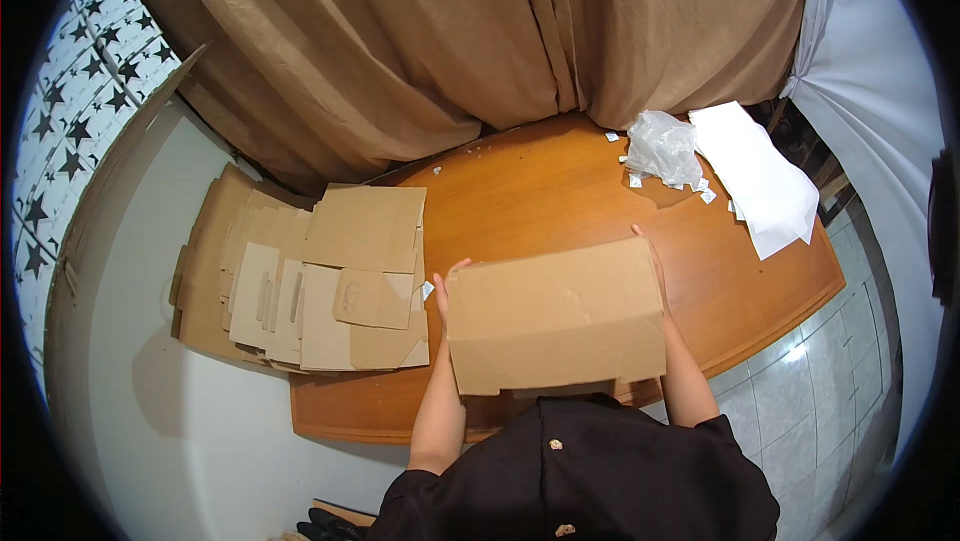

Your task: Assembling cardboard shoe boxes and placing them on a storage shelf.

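A brown cardboard box [555, 306] is held up close in front of me, above the near part of the wooden table. My left hand [447, 286] presses on its left side, with the thumb and fingertips showing past the edge. On the opposite side my right hand [650, 251] grips the box, mostly hidden behind it, with a fingertip sticking up at the far corner. A flap [555, 361] of the box hangs toward me along its near edge. The underside of the box and most of my fingers are out of sight.
Flattened cardboard pieces [310, 286] lie stacked at the left of the wooden table [500, 191]. At the far right are a crumpled clear plastic bag [662, 149], small white packets [707, 195] and white paper sheets [760, 181]. A brown curtain [400, 41] hangs behind.
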Tool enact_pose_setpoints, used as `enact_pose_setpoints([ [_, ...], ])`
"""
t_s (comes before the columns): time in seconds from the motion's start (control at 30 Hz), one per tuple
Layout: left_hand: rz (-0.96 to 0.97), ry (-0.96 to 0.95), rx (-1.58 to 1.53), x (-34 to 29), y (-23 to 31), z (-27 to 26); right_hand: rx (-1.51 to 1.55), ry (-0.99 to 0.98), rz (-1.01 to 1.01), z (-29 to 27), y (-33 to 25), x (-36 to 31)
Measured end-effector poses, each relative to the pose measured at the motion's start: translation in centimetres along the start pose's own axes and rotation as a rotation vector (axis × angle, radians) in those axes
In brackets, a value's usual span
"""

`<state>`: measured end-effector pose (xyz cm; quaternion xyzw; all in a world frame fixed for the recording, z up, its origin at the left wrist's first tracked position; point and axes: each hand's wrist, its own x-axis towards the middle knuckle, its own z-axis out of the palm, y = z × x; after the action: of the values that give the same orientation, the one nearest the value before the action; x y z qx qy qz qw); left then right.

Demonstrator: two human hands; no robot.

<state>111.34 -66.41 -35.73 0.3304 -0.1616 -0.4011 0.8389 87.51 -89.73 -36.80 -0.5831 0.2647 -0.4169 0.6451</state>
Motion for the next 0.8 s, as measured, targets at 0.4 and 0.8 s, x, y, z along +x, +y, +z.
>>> enact_pose_setpoints([
  [0.4, -0.062, -0.081, -0.105, 3.1, -1.7, -1.8, -0.700, -0.038, 0.302, -2.2, 3.1, 3.7],
  [0.8, -0.154, -0.114, -0.227, -0.2, -5.4, -6.2, -1.020, 0.181, 0.131, -3.8, 6.4, -2.6],
])
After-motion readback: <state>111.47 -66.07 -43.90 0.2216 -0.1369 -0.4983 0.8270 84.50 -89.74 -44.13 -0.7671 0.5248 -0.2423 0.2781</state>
